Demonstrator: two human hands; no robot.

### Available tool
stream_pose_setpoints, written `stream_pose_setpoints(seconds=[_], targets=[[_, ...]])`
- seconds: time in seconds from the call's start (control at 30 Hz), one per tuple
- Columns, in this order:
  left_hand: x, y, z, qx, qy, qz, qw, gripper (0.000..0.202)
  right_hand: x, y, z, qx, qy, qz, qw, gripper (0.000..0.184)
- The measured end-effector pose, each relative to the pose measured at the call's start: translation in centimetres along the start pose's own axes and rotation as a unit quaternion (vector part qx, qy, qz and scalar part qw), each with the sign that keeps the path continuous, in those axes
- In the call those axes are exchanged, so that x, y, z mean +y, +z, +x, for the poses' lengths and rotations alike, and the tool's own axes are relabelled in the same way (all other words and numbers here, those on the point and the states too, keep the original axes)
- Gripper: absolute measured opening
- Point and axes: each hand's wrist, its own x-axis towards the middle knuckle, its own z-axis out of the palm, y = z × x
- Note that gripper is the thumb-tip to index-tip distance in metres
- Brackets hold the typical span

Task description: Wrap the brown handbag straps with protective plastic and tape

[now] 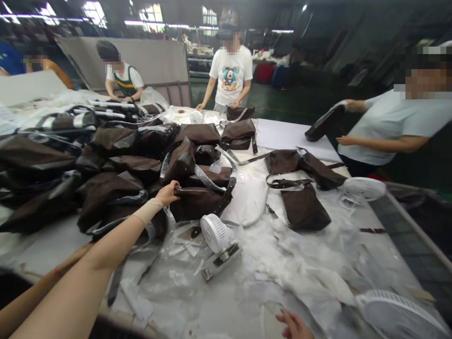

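My left hand (167,193) reaches far out over the table and closes its fingers on the top edge of a dark brown leather bag (199,201) with a strap. That bag lies at the front of a large heap of the same brown bags (116,160). My right hand (293,326) shows only partly at the bottom edge, fingers spread over crumpled white wrapping (300,263), holding nothing. A beige wrist band sits on my left wrist.
A small white fan (214,233) stands just in front of the held bag; two more fans (365,188) sit at the right. Another brown bag (303,207) lies at centre right. Three people work along the far and right sides; one holds a bag (325,123).
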Motion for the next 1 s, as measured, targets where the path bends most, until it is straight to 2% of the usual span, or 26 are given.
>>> stream_pose_setpoints(seconds=[0.07, 0.13, 0.2, 0.3, 0.4, 0.6, 0.7, 0.8, 0.87, 0.93, 1.0], targets=[[0.2, -1.1, -0.4, 0.018, 0.022, -0.004, 1.0, 0.081, -2.2, 1.1, 0.6, -0.015, -0.032, 0.009, 0.999, 0.051], [0.1, -1.6, -0.6, 0.031, 0.045, 0.001, 0.999, 0.089, -4.4, 2.4, 1.0, -0.04, -0.065, 0.02, 0.997, 0.05], [-0.3, -1.5, -0.7, 0.046, 0.063, 0.007, 0.997, 0.08, -6.1, 3.6, 1.1, -0.064, -0.095, 0.032, 0.993, 0.049], [-1.0, -0.6, -0.8, 0.081, 0.062, -0.003, 0.995, 0.056, -7.5, 5.1, 0.9, -0.094, -0.124, 0.041, 0.987, 0.047], [-1.5, 0.2, -0.8, 0.111, 0.047, -0.038, 0.992, 0.043, -7.1, 5.8, 0.6, -0.107, -0.131, 0.04, 0.985, 0.048], [-1.9, 0.0, -0.8, 0.106, 0.102, -0.08, 0.986, 0.056, -3.4, 5.5, 0.7, -0.075, -0.125, 0.038, 0.989, 0.049], [-2.5, 0.0, -1.0, 0.087, 0.128, -0.078, 0.985, 0.05, -2.3, 5.4, 0.8, -0.045, -0.13, 0.043, 0.99, 0.045], [-2.5, 0.8, -1.9, 0.127, 0.13, -0.08, 0.98, 0.032, -2.1, 5.3, 1.2, -0.062, -0.106, 0.03, 0.992, 0.047], [-2.2, 1.5, -2.9, 0.167, 0.129, -0.094, 0.973, 0.03, -2.3, 5.2, 1.3, -0.076, -0.094, 0.023, 0.992, 0.049], [-1.8, 2.1, -3.8, 0.197, 0.092, -0.129, 0.967, 0.045, -2.5, 5.3, 1.0, -0.08, -0.093, 0.02, 0.992, 0.048], [-1.7, 2.3, -4.3, 0.22, -0.035, -0.178, 0.958, 0.056, -2.8, 5.5, 0.5, -0.07, -0.105, 0.017, 0.992, 0.046]])
